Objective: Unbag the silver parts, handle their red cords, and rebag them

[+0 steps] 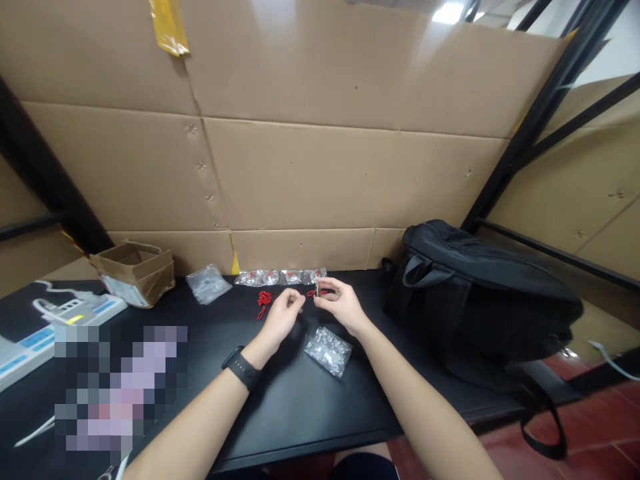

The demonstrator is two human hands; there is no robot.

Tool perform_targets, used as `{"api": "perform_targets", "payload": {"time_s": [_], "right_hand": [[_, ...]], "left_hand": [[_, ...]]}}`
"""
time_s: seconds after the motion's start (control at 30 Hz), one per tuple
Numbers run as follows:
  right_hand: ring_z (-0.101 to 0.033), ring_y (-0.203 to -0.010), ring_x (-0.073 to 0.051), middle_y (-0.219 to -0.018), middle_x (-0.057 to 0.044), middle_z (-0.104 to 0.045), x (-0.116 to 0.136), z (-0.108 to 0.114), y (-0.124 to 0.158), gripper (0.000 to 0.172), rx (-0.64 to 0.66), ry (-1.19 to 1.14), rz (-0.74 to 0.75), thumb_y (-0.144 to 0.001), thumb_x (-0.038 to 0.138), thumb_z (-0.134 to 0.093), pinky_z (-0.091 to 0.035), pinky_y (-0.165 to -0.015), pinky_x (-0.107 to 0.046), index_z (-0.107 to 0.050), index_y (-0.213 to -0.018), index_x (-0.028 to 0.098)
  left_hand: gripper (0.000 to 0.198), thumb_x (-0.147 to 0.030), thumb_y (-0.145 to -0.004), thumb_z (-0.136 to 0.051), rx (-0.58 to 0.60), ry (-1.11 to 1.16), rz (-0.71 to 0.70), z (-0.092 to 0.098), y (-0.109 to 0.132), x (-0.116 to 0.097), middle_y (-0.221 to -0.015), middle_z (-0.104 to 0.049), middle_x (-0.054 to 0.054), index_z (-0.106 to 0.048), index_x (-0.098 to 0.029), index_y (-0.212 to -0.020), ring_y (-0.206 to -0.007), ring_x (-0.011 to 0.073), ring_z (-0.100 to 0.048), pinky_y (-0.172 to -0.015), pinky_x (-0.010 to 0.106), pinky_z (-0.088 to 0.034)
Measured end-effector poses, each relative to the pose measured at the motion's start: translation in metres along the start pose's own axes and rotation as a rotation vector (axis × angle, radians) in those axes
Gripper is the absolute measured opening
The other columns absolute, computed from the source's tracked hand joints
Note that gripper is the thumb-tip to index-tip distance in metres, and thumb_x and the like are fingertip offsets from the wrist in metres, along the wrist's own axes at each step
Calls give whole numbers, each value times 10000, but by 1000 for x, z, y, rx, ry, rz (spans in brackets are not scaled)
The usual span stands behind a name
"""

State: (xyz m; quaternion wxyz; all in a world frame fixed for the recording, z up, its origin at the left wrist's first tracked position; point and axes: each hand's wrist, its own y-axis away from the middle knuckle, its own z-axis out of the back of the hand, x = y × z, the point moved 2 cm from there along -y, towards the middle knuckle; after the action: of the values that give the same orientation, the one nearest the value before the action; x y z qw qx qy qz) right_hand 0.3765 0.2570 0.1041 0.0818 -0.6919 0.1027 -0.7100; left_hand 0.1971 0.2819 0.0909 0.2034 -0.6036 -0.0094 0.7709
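Note:
Over the black table, my left hand (283, 317) has thumb and fingertips pressed together; what they hold, if anything, is too small to make out. Close beside it, my right hand (343, 307) pinches a small shiny piece (317, 288) between thumb and fingers. A red cord loop (311, 293) shows at that piece; whether it is attached I cannot tell. Left of my left hand lies a pile of red cords (265, 298), with one loose loop (261, 313) in front. Below my hands rests a clear plastic bag (328, 352) with shiny contents.
Several small clear packets (280, 277) line the table's back edge. An open cardboard box (137, 270) and a flat plastic bag (207, 283) stand to the left, near a white power strip (60, 320). A black backpack (480, 300) fills the right side. Cardboard panels (300, 173) rise behind.

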Motion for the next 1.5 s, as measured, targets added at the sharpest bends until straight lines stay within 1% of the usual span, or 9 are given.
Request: {"api": "perform_targets", "payload": {"time_s": [0.13, 0.3, 0.43, 0.6, 0.87, 1.0, 1.17, 1.27, 1.5], "right_hand": [[-722, -835, -196, -1147, -106, -684, -6, 22, -8, 536, -87, 39, 18, -694, 262, -809, -606, -763, -344, -670, -1208, 205], [-724, -820, -192, -1151, -102, -676, -10, 45, -13, 527, -203, 115, 21, -689, 260, -797, -603, -722, -320, -672, -1198, 201], [-724, -829, -187, -1163, -92, -676, -8, 48, -14, 517, -210, 149, 36, -699, 258, -782, -596, -713, -304, -668, -1201, 216], [-706, -822, -169, -1120, -82, -695, 2, 45, -10, 501, -167, 261, 85, -718, 257, -763, -584, -752, -302, -672, -1208, 210], [-661, -738, -145, -934, -24, -743, 36, 24, 13, 431, 369, 600, 160, -688, 244, -791, -529, -696, -234, -729, -1113, 208], [-649, -708, -150, -842, -12, -746, 36, 22, 17, 377, 504, 844, 151, -658, 219, -790, -496, -694, -229, -762, -1033, 202], [-639, -703, -159, -837, -25, -754, 25, 25, 14, 369, 537, 985, 96, -628, 215, -789, -471, -682, -229, -783, -996, 191], [-631, -726, -165, -825, -23, -750, 21, 26, 14, 380, 553, 1005, 90, -612, 220, -792, -461, -680, -225, -789, -991, 192], [-628, -754, -180, -850, -22, -748, 21, 23, 15, 335, 554, 982, 144, -582, 181, -793, -459, -708, -242, -801, -915, 210]], "left_hand": [[229, -383, -895, -625, 694, -123, -189, -1, 22, -26, -1060, -736, 43, -705, -228, -1043, -994, 204, -666, -932, 321, -472], [335, -454, -886, -661, 856, -430, -360, -7, 44, -48, -1369, -638, 12, -684, -360, -1207, -1367, 300, -470, -1120, 457, -274], [457, -505, -858, -679, 796, -600, -393, -15, 50, -45, -1462, -560, -4, -607, -416, -1301, -1442, 333, -358, -1128, 524, -210], [513, -517, -834, -680, 554, -822, -424, -9, 45, -35, -1404, -601, 65, -605, -342, -1311, -1421, 357, -367, -1103, 549, -220], [438, -538, -836, -628, 240, -1084, -338, 8, 32, -27, -1248, -658, 169, -729, -180, -1068, -1280, 381, -473, -1046, 554, -282], [418, -546, -832, -626, 137, -1149, -302, 8, 32, -27, -1213, -653, 183, -752, -165, -947, -1235, 389, -475, -1010, 533, -319], [361, -488, -795, -695, 94, -1112, -299, 7, 30, -27, -1265, -630, 154, -726, -190, -996, -1215, 364, -484, -988, 504, -329], [265, -361, -828, -680, 164, -1031, -378, 4, 29, -29, -1292, -636, 98, -696, -232, -1059, -1219, 308, -507, -940, 452, -341], [181, -284, -914, -537, 281, -948, -331, -7, 29, -33, -923, -747, 59, -712, -240, -905, -895, 227, -640, -856, 408, -320]]}}
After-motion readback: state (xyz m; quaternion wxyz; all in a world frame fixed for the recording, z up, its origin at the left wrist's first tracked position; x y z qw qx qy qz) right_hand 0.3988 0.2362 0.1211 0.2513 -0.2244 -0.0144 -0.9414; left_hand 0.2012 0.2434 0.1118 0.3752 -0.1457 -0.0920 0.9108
